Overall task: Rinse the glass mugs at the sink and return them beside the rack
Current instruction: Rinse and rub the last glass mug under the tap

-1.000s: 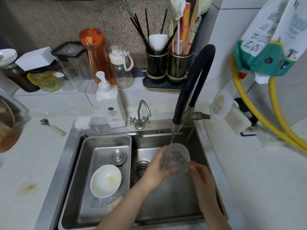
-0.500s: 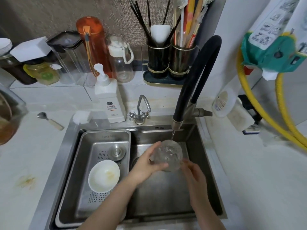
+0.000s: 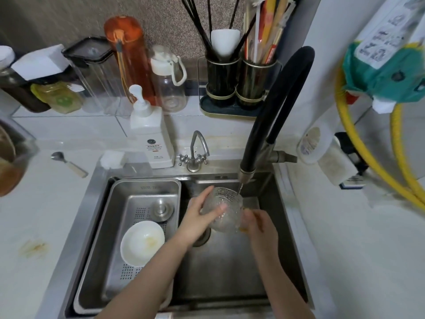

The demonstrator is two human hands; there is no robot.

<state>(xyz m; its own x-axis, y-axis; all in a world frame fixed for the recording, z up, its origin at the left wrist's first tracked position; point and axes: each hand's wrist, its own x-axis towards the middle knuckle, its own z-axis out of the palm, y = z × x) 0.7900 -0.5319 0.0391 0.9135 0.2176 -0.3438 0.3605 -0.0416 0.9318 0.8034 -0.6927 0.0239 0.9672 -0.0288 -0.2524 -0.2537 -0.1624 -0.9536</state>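
Left hand (image 3: 197,221) grips wet glass mug (image 3: 222,211), right hand (image 3: 259,224) pinches its base (likely); slick glass could slip

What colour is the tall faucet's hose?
Black, on the tall faucet's hose, seen in the head view.

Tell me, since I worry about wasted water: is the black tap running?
On: a thin stream falls from the black tap onto the glass mug.
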